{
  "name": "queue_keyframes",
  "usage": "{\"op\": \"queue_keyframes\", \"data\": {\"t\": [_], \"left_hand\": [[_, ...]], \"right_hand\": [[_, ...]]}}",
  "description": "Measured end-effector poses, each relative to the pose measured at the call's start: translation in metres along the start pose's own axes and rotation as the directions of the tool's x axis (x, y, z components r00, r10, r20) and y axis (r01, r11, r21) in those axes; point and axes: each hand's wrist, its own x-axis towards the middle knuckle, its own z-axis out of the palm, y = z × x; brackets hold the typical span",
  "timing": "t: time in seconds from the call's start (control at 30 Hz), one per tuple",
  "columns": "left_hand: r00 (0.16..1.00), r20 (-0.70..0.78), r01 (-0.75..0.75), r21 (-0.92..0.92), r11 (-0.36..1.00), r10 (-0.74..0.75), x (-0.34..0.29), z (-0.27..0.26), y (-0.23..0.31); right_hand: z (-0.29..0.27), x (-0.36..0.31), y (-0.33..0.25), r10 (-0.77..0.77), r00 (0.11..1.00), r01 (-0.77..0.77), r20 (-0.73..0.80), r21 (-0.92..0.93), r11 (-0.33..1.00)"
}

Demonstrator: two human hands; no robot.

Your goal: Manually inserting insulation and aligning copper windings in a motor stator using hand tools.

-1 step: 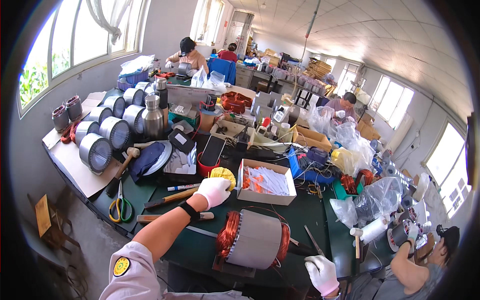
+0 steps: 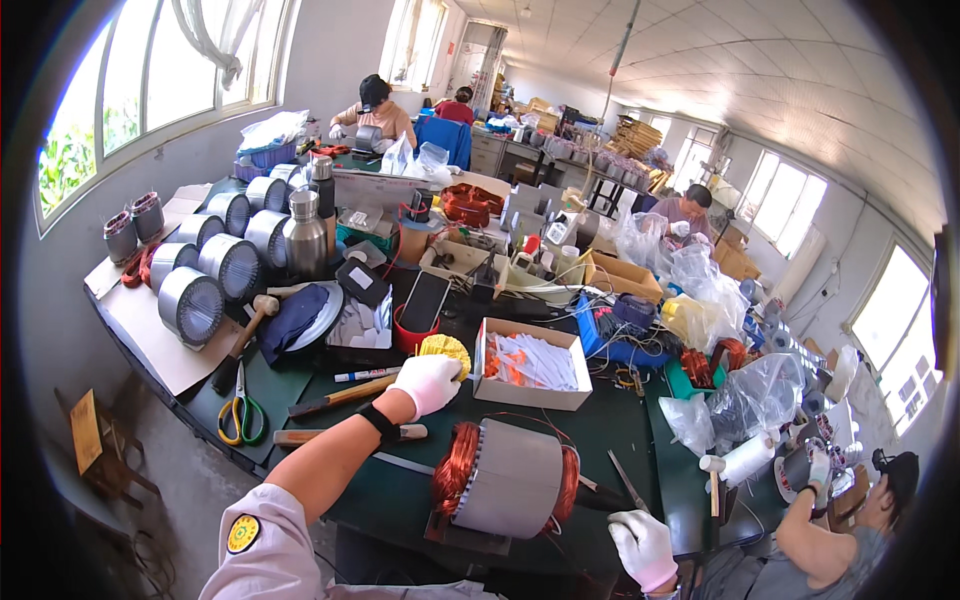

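Left hand (image 2: 428, 386), white-gloved: fingers curled about a yellow bundle (image 2: 448, 347), just left of the strip box (image 2: 530, 395).
Right hand (image 2: 643, 548), white-gloved: fingers bent, low at the bench edge, just beside the scissors (image 2: 630, 482); whether it has hold of anything, cannot tell.
Stator (image 2: 507, 478), one: grey cylinder, copper coils at both ends, lying on its side on the dark green bench (image 2: 400, 495), between the hands, untouched.
Marker (image 2: 366, 376), one: white, left of the left hand.
Shears (image 2: 241, 410), one pair: yellow and green handles, far left.
Mallet (image 2: 245, 340), one: above the shears.
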Motion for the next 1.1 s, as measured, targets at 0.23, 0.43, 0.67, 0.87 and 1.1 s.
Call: {"op": "queue_keyframes", "data": {"t": [0.23, 0.43, 0.67, 0.87, 1.1], "left_hand": [[0.967, -0.255, -0.067, -0.174, 0.982, 0.020, -0.014, -0.049, 0.009], [0.887, -0.383, -0.448, -0.579, 0.681, 0.258, -0.067, -0.147, 0.131], [0.688, -0.367, -0.714, -0.500, 0.491, 0.626, -0.108, -0.124, 0.146], [0.777, -0.157, -0.622, -0.343, 0.704, 0.610, -0.119, -0.118, 0.120], [0.945, -0.255, -0.324, -0.666, 0.672, 0.203, -0.160, -0.118, 0.035]], "right_hand": [[-0.010, 0.012, -0.016, -0.035, 0.999, 0.035, 0.023, -0.010, 0.999], [-0.031, 0.028, -0.033, 0.168, 0.985, -0.173, 0.045, 0.340, 0.924], [-0.017, 0.041, -0.075, 0.181, 0.955, -0.294, 0.236, 0.658, 0.693], [-0.013, 0.043, -0.097, -0.117, 0.974, 0.033, 0.192, 0.390, 0.920], [-0.018, 0.047, -0.055, -0.065, 0.998, 0.056, 0.009, 0.401, 0.914]]}}
